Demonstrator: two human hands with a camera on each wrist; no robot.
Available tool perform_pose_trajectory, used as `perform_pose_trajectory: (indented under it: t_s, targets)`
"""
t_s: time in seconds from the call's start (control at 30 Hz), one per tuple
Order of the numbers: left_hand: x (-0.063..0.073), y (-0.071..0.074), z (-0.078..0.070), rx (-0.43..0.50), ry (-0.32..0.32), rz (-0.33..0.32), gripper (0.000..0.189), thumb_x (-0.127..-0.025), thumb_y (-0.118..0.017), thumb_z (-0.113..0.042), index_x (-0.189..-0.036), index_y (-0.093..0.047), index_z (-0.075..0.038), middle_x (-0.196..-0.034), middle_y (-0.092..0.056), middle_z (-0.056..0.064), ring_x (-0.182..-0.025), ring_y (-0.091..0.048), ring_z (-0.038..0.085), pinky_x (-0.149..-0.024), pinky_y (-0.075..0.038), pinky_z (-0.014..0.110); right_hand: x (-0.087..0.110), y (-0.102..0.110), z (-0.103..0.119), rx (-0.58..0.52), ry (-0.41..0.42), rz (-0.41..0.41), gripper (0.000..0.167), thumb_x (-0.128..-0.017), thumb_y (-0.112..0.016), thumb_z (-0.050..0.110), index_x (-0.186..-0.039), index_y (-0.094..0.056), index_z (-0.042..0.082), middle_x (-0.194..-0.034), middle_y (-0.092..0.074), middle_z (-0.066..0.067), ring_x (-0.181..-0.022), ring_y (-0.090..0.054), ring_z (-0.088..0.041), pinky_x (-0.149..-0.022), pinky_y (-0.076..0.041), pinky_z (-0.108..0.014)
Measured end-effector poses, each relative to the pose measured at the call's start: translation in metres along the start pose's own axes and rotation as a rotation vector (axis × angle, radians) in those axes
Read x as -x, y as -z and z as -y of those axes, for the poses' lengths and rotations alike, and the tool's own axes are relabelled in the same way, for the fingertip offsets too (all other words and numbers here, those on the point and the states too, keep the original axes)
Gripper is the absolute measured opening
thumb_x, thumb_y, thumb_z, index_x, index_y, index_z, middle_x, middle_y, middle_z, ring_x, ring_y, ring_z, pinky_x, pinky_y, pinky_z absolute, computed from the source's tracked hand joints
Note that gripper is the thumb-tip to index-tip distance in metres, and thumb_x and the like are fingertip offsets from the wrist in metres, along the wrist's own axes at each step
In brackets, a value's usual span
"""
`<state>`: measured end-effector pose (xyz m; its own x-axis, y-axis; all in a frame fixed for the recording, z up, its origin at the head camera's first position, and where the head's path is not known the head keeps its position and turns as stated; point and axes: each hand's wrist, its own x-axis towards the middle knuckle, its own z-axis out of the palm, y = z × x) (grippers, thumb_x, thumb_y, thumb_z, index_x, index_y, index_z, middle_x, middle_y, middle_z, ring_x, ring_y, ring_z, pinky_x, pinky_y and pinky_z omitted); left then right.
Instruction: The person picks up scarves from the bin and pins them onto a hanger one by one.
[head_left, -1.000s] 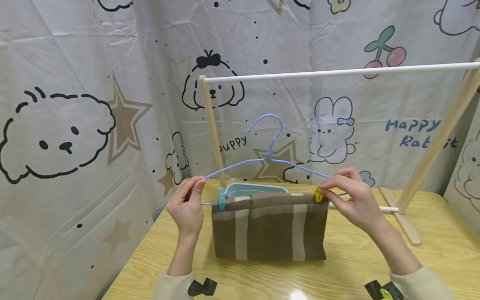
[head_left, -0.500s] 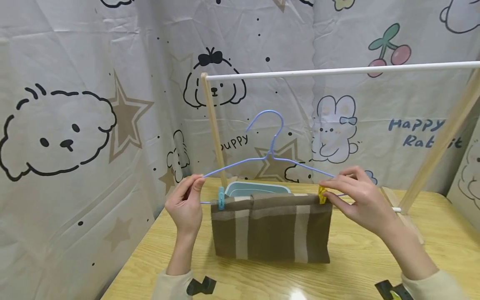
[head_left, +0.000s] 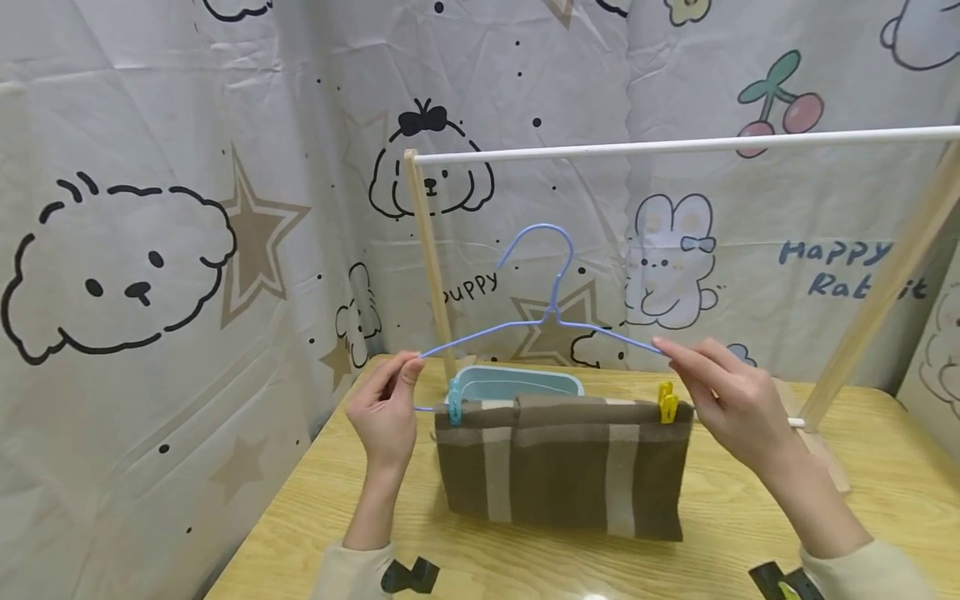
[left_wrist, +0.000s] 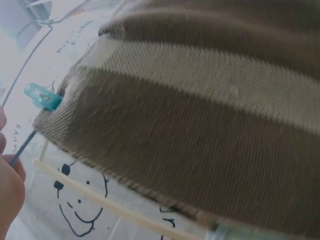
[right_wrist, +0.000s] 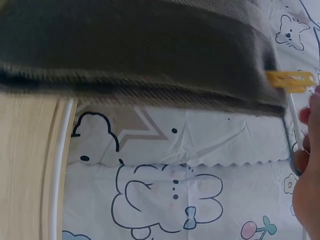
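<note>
A blue wire hanger (head_left: 495, 327) is held up in both hands, hook upward. My left hand (head_left: 386, 408) pinches its left corner, and my right hand (head_left: 731, 396) grips the right end of its sloping arm. Folded over the hanger's lower bar hangs a brown knit cloth with pale stripes (head_left: 558, 479). A light-blue clothespin (head_left: 455, 402) clips the cloth's left end; in the left wrist view this clothespin (left_wrist: 44, 97) sits near the fingers. At the right end is a yellow clothespin (head_left: 667, 404), apart from the right fingers. The right wrist view shows the yellow clothespin (right_wrist: 290, 81) biting the cloth's edge.
Behind the hanger stands a rack with a white rail (head_left: 600, 150) and wooden posts (head_left: 885, 283). A pale blue basin (head_left: 517, 382) is on the wooden table (head_left: 300, 517), partly hidden by the cloth. A printed curtain (head_left: 300, 100) surrounds the table.
My right hand has let go of the yellow clothespin and now grips the hanger's right arm. The hanger and cloth have shifted slightly right, and the cloth's right side has swung lower.
</note>
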<state>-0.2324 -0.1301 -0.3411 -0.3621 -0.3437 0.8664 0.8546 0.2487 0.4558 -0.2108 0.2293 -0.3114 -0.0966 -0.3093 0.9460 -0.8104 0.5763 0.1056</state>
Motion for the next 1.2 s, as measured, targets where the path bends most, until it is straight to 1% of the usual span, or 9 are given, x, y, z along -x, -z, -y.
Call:
perform_pose_trajectory:
  t_s: [0.13, 0.23, 0.33, 0.43, 0.53, 0.7, 0.83, 1.0, 1.2]
  targets:
    - [-0.001, 0.005, 0.009, 0.114, 0.045, 0.096, 0.01, -0.089, -0.071, 0.001, -0.095, -0.072, 0.009, -0.075, -0.065, -0.003, -0.056, -0.049, 0.003, -0.052, -0.041, 0.014, -0.001, 0.001, 0.004, 0.029, -0.004, -0.057, 0.035, -0.105, -0.051, 0.025, -0.105, -0.074, 0.0, -0.064, -0.048, -0.001, -0.054, -0.024, 0.0, -0.044, -0.02, -0.011]
    - [-0.005, 0.009, 0.018, 0.263, 0.104, 0.161, 0.028, -0.099, -0.062, -0.015, -0.107, -0.068, 0.011, -0.086, -0.066, -0.002, -0.069, -0.061, 0.008, -0.066, -0.053, 0.018, 0.0, 0.002, 0.007, 0.025, -0.001, -0.065, 0.035, -0.106, -0.05, 0.025, -0.105, -0.074, 0.0, -0.063, -0.045, -0.001, -0.054, -0.022, 0.0, -0.045, -0.019, -0.011]
    - [-0.008, 0.01, 0.03, 0.41, 0.247, 0.153, 0.045, -0.104, -0.049, -0.036, -0.114, -0.069, 0.003, -0.094, -0.069, 0.0, -0.083, -0.066, 0.012, -0.079, -0.056, 0.025, 0.001, 0.003, 0.008, 0.028, -0.005, -0.073, 0.036, -0.105, -0.051, 0.025, -0.103, -0.075, -0.002, -0.063, -0.047, -0.002, -0.054, -0.024, -0.001, -0.046, -0.019, -0.011]
    - [-0.009, 0.01, 0.047, 0.463, 0.422, 0.083, 0.05, -0.104, -0.044, -0.044, -0.115, -0.069, -0.002, -0.096, -0.071, 0.001, -0.088, -0.068, 0.012, -0.084, -0.056, 0.029, 0.003, 0.004, 0.007, 0.024, -0.012, -0.085, 0.036, -0.105, -0.052, 0.026, -0.102, -0.075, -0.002, -0.063, -0.049, -0.003, -0.055, -0.027, -0.001, -0.046, -0.021, -0.011]
    - [-0.007, 0.011, 0.071, 0.378, 0.557, 0.061, 0.043, -0.104, -0.049, -0.038, -0.116, -0.067, 0.0, -0.096, -0.069, 0.005, -0.083, -0.068, 0.013, -0.081, -0.057, 0.028, 0.004, 0.004, 0.007, 0.019, -0.008, -0.091, 0.037, -0.105, -0.052, 0.027, -0.102, -0.075, -0.002, -0.063, -0.05, -0.003, -0.056, -0.027, -0.001, -0.047, -0.022, -0.01]
    - [0.001, 0.017, 0.117, 0.048, 0.666, 0.192, 0.031, -0.102, -0.058, -0.021, -0.123, -0.064, 0.0, -0.101, -0.066, 0.008, -0.084, -0.067, 0.012, -0.077, -0.056, 0.022, 0.007, 0.004, 0.009, 0.022, -0.001, -0.099, 0.037, -0.105, -0.053, 0.027, -0.102, -0.076, -0.002, -0.062, -0.051, -0.003, -0.054, -0.027, 0.0, -0.047, -0.019, -0.009]
    - [0.006, 0.018, 0.144, -0.139, 0.685, 0.323, 0.035, -0.098, -0.064, -0.015, -0.131, -0.061, -0.003, -0.114, -0.064, 0.014, -0.096, -0.065, 0.016, -0.082, -0.052, 0.02, 0.008, 0.006, 0.01, 0.013, 0.011, -0.104, 0.036, -0.104, -0.054, 0.025, -0.101, -0.076, -0.003, -0.063, -0.052, -0.004, -0.053, -0.028, 0.0, -0.046, -0.019, -0.008]
    - [0.009, 0.015, 0.162, -0.224, 0.687, 0.489, 0.05, -0.095, -0.068, -0.017, -0.141, -0.051, -0.005, -0.132, -0.057, 0.021, -0.116, -0.061, 0.032, -0.095, -0.051, 0.037, 0.008, 0.009, 0.013, 0.013, 0.015, -0.096, 0.036, -0.104, -0.054, 0.025, -0.101, -0.075, -0.004, -0.062, -0.05, -0.002, -0.054, -0.027, 0.001, -0.047, -0.019, -0.008]
    - [0.011, 0.005, 0.178, -0.309, 0.588, 0.578, 0.05, -0.094, -0.069, -0.014, -0.14, -0.051, -0.005, -0.126, -0.061, 0.019, -0.113, -0.063, 0.036, -0.091, -0.053, 0.049, 0.009, 0.012, 0.015, 0.013, 0.012, -0.098, 0.036, -0.104, -0.054, 0.025, -0.102, -0.075, -0.004, -0.062, -0.049, -0.002, -0.055, -0.026, 0.001, -0.049, -0.018, -0.009]
